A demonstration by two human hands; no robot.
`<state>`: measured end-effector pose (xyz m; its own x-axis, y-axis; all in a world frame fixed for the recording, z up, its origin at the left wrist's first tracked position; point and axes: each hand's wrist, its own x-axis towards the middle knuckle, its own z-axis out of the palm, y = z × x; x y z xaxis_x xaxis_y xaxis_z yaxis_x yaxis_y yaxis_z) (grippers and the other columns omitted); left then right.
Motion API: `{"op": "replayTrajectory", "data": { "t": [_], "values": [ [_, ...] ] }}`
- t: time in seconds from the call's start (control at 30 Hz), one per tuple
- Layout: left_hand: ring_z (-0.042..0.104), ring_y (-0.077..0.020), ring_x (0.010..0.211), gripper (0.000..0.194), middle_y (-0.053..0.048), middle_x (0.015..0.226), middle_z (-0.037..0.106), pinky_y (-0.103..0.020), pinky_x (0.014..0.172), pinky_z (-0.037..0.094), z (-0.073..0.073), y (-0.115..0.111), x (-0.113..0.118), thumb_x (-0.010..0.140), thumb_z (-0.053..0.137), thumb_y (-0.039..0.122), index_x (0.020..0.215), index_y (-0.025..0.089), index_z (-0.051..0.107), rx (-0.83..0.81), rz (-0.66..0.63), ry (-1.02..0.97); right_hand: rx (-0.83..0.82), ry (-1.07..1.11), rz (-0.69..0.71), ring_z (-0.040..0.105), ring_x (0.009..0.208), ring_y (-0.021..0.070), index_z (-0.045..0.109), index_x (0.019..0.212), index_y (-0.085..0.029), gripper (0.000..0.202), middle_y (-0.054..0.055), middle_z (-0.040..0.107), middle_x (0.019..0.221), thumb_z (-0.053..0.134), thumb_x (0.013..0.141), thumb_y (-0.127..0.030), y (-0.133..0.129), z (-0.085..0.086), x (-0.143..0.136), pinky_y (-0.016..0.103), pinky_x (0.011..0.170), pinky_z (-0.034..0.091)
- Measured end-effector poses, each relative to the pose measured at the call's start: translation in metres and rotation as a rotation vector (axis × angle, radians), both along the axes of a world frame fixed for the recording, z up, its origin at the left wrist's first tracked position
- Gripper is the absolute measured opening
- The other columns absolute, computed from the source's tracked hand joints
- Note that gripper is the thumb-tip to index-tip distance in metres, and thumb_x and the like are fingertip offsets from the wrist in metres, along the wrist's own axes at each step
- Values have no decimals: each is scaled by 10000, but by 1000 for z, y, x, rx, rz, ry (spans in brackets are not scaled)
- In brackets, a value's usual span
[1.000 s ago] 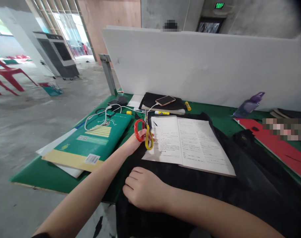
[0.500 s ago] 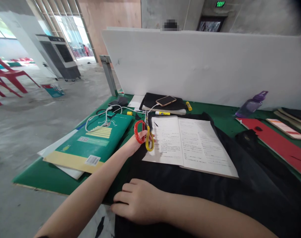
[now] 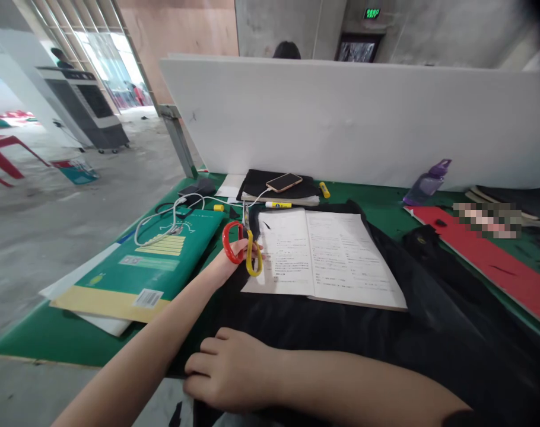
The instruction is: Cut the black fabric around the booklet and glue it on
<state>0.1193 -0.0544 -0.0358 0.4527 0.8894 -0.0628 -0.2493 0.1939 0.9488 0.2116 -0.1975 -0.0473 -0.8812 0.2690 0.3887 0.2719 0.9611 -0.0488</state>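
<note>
My left hand [image 3: 235,249] reaches over the near left edge of an open book [image 3: 336,261] and is closed on a pair of scissors [image 3: 253,261]. One handle loop is red, the other yellow, and the metal blades point away from me. Black cloth [image 3: 270,317] is spread under the book and down over the front of the table. My right hand [image 3: 232,367] lies low on this cloth at the table's near edge, its fingers curled under. Whatever those fingertips grip, if anything, is hidden.
A green book [image 3: 181,261] with a white cable [image 3: 140,228] lies at left on the green table. Behind are a phone [image 3: 284,182], a glue stick [image 3: 279,205] and a white board [image 3: 341,124]. Rightward stand a purple bottle [image 3: 425,185] and a red board [image 3: 483,261].
The view has turned a little to the right, so everything sits further left in it. Both hands keep nearly the same pose, and the scissors stay in my left hand.
</note>
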Motion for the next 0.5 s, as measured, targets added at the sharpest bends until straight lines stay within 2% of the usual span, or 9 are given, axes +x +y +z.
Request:
{"op": "replayTrajectory", "data": {
  "t": [0.07,0.17,0.3,0.4,0.5],
  "values": [
    [655,-296,923,310,-126,1011,675,-413,826,478,8,-2,-1,784,566,423,857,128,629,24,8,-5,1,10,2,464,790,154,578,829,-180,185,7,599,1004,419,925,-178,0,0,1,288,618,336],
    [652,-299,921,347,-134,995,678,-405,801,490,28,-7,-9,796,545,425,936,122,639,78,25,25,4,26,-1,466,793,152,576,826,-184,205,4,599,1026,400,931,-177,1,-2,2,283,616,336],
    [647,-275,888,314,-111,970,674,-371,746,513,50,-13,-35,758,599,353,982,136,636,137,86,232,12,26,2,466,773,151,572,831,-190,206,6,598,1005,395,936,-187,0,-3,3,284,609,332],
    [640,-251,868,298,-66,917,669,-335,716,520,55,-18,-56,672,686,292,940,171,637,257,173,441,21,24,3,468,770,155,567,831,-190,176,8,593,993,420,928,-197,0,-2,3,291,617,336],
    [639,-235,846,276,-32,848,656,-302,684,518,53,-27,-67,625,727,283,863,186,627,277,284,491,29,22,6,468,768,153,565,833,-186,149,13,593,999,447,922,-204,-1,1,4,289,619,337]
  ]
}}
